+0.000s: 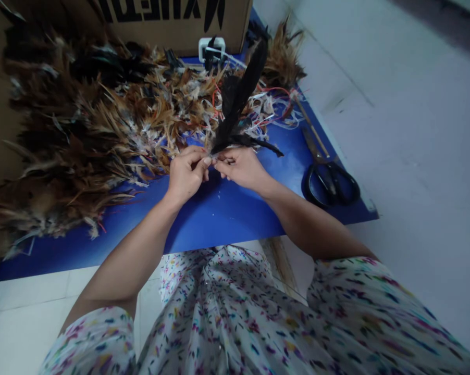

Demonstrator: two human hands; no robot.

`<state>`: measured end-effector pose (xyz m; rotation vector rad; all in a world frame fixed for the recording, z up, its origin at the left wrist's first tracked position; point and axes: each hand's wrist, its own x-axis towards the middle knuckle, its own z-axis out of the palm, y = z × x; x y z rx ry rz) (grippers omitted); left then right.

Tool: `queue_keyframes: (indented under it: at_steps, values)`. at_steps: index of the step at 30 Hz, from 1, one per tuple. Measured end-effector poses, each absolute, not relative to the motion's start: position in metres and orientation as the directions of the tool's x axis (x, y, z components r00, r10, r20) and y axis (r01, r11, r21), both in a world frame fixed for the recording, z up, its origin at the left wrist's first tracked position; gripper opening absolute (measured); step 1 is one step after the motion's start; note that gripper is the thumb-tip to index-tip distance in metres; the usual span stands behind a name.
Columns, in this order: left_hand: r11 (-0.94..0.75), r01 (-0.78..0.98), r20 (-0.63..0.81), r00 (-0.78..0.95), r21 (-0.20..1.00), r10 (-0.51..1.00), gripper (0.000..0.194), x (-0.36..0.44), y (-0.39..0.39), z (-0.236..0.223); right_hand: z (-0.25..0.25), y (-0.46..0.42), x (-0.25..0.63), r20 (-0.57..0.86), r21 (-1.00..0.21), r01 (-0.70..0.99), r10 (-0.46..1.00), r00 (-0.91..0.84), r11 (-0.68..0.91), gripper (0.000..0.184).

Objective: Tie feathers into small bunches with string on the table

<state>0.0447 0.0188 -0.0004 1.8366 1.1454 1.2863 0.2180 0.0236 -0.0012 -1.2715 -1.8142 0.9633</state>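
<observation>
Both my hands meet at the base of a small bunch of black feathers (238, 94), above the near part of a blue table (235, 208). My left hand (188, 172) pinches the quill ends between thumb and forefinger. Close beside it, my right hand (238, 165) has its fingers pressed together at the same quills. The long black feathers point up and away, with one thin plume leaning to the right. Whether a thread or tie sits between my fingertips is too small to make out. A large heap of brown feathers (113, 114) lies just beyond my hands.
Black-handled scissors (329, 182) lie at the table's right edge beside a thin stick (313, 127). White and red strips (284, 112) tangle at the heap's right end. Behind stands a cardboard box (172, 31) with a white plastic frame (211, 49) before it.
</observation>
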Motion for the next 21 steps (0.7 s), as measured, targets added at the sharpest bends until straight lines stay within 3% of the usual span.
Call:
queue_keyframes:
  at_steps: [5, 8, 12, 16, 18, 21]
  values:
    - [-0.469, 0.428, 0.462, 0.128, 0.773, 0.878, 0.031, 0.043, 0.020, -0.003, 0.007, 0.018, 0.219, 0.132, -0.838, 0.490, 0.960, -0.245, 0.240, 0.016]
    - [-0.508, 0.503, 0.512, 0.143, 0.699, 0.847, 0.022, 0.042, 0.020, -0.003, 0.016, 0.011, 0.221, 0.201, -0.736, 0.593, 0.942, -0.268, 0.326, 0.017]
    - [-0.548, 0.583, 0.559, 0.185, 0.600, 0.808, 0.019, 0.043, 0.016, -0.004, 0.029, -0.002, 0.219, 0.329, -0.382, 0.789, 0.869, -0.371, 0.481, 0.024]
    - [-0.586, 0.605, 0.582, 0.235, 0.539, 0.778, 0.020, 0.044, 0.012, -0.006, 0.051, -0.012, 0.215, 0.328, -0.050, 0.824, 0.788, -0.521, 0.565, 0.031]
    - [-0.586, 0.607, 0.569, 0.252, 0.537, 0.783, 0.020, 0.043, 0.011, -0.007, 0.065, -0.011, 0.213, 0.303, -0.003, 0.795, 0.758, -0.578, 0.607, 0.030]
    - [-0.592, 0.602, 0.549, 0.284, 0.536, 0.786, 0.019, 0.041, 0.011, -0.007, 0.083, 0.002, 0.213, 0.278, -0.093, 0.733, 0.724, -0.631, 0.674, 0.026]
